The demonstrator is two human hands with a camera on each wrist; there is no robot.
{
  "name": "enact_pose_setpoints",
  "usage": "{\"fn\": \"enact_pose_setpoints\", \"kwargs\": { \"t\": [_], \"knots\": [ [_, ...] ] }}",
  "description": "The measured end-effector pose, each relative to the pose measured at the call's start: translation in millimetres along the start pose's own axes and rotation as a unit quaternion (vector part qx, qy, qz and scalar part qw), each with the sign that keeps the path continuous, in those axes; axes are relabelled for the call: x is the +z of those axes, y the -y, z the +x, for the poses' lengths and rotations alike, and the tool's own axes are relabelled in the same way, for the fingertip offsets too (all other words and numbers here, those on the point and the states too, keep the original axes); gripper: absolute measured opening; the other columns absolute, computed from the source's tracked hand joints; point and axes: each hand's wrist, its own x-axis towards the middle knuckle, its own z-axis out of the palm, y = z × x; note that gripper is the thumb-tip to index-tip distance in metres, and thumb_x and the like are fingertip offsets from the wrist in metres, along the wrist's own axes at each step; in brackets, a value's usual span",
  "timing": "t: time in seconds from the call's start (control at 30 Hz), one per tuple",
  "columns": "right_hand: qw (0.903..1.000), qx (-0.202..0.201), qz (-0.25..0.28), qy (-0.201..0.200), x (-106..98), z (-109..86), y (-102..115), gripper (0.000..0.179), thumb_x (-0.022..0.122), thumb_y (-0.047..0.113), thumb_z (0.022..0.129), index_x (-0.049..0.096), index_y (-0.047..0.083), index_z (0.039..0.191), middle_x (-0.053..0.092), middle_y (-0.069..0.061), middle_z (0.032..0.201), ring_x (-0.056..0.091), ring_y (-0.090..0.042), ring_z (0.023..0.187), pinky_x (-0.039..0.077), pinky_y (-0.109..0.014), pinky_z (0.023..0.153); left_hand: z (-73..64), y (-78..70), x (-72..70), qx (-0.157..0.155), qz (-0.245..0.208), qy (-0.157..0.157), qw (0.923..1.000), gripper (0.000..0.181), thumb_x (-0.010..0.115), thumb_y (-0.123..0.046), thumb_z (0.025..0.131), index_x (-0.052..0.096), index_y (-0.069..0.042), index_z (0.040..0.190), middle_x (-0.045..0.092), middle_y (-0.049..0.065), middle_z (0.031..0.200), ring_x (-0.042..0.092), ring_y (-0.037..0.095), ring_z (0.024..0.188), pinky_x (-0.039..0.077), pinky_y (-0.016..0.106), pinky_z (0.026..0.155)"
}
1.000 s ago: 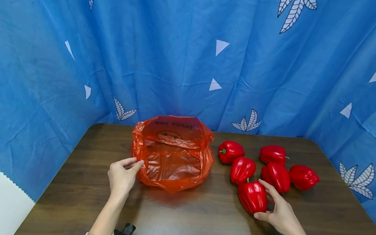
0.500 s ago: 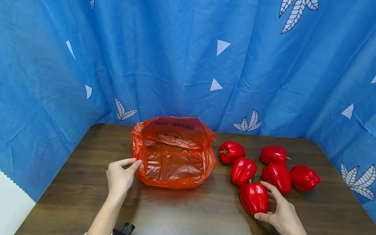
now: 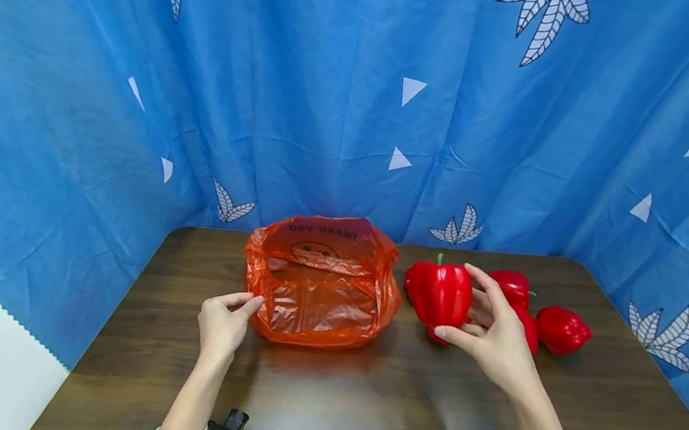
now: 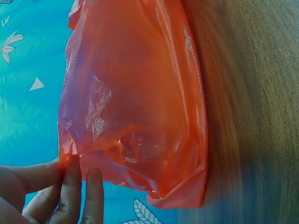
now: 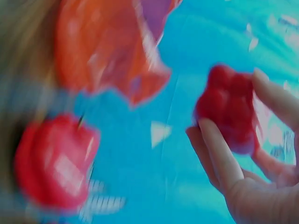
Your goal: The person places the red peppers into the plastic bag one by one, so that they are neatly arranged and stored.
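Observation:
My left hand [image 3: 224, 321] pinches the front left rim of an orange-red plastic bag [image 3: 313, 332], which stands with its mouth wide and "THANK YOU" print on its far wall. In the left wrist view, thumb and fingers meet at the edge of the bag [image 4: 135, 102]. My right hand [image 3: 493, 333] holds a red bell pepper [image 3: 444, 294] with a green stem, raised over the table to the right of the bag. The right wrist view shows that bell pepper [image 5: 229, 107] between thumb and fingers, its lobed bottom toward the camera.
More red bell peppers lie at the right: one near the far edge [image 3: 512, 284], another at the outer right [image 3: 562, 330]. The lifted pepper and right hand partly cover the others. A blue patterned curtain [image 3: 339, 91] hangs behind the brown wooden table [image 3: 334, 428].
My right hand has lifted the front bell pepper off the table and carried it up and left toward the bag. The left hand stays at the bag's rim.

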Motion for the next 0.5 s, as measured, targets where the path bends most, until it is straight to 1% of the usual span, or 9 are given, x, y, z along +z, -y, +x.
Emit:
{"fn": "enact_pose_setpoints", "kwargs": {
  "t": [0.1, 0.2, 0.27, 0.37, 0.5],
  "knots": [
    [0.9994, 0.001, 0.032, -0.008, 25.7, 24.6, 15.5, 0.092, 0.081, 0.011, 0.079, 0.028, 0.024, 0.153, 0.046, -0.02, 0.146, 0.057, -0.042, 0.121, 0.055, -0.045, 0.085, -0.3, 0.3, 0.2, -0.002, 0.003, 0.002, 1.0, 0.025, 0.072, -0.015, 0.088, 0.074, 0.004, 0.105, 0.068, 0.024, 0.117, 0.058, 0.034, 0.113, 0.047, 0.046, 0.091],
    [0.9973, 0.005, 0.074, 0.0, 57.4, 47.8, 26.1, 0.092, 0.081, 0.008, 0.078, 0.029, 0.025, 0.152, 0.048, -0.018, 0.145, 0.058, -0.039, 0.12, 0.054, -0.048, 0.087, -0.3, 0.9, -0.2, -0.001, 0.007, 0.0, 1.0, 0.025, 0.072, -0.016, 0.088, 0.074, 0.003, 0.105, 0.068, 0.023, 0.116, 0.058, 0.034, 0.113, 0.047, 0.046, 0.091],
    [0.9957, 0.006, 0.092, 0.008, 81.0, 61.1, 31.3, 0.091, 0.081, 0.006, 0.078, 0.03, 0.025, 0.151, 0.049, -0.018, 0.144, 0.059, -0.039, 0.119, 0.054, -0.048, 0.088, -0.1, 1.0, -1.2, 0.0, 0.008, -0.002, 1.0, 0.025, 0.072, -0.016, 0.088, 0.074, 0.004, 0.104, 0.069, 0.023, 0.115, 0.058, 0.035, 0.114, 0.047, 0.047, 0.091],
    [0.9946, 0.01, 0.102, 0.02, 117.7, 77.4, 35.0, 0.09, 0.082, 0.006, 0.076, 0.032, 0.024, 0.149, 0.05, -0.017, 0.143, 0.06, -0.039, 0.118, 0.054, -0.049, 0.088, 0.4, 0.9, -3.0, 0.001, 0.008, -0.005, 1.0, 0.025, 0.072, -0.016, 0.089, 0.074, 0.004, 0.104, 0.068, 0.023, 0.115, 0.058, 0.036, 0.115, 0.047, 0.048, 0.093],
    [0.9961, 0.01, 0.083, 0.026, 161.3, 93.1, 33.1, 0.089, 0.084, 0.006, 0.074, 0.035, 0.02, 0.147, 0.052, -0.018, 0.14, 0.06, -0.04, 0.116, 0.054, -0.05, 0.088, 0.6, 0.7, -4.4, 0.003, 0.009, -0.006, 0.9999, 0.026, 0.072, -0.016, 0.089, 0.074, 0.004, 0.105, 0.068, 0.023, 0.116, 0.058, 0.036, 0.115, 0.047, 0.049, 0.094]
  ]
}}
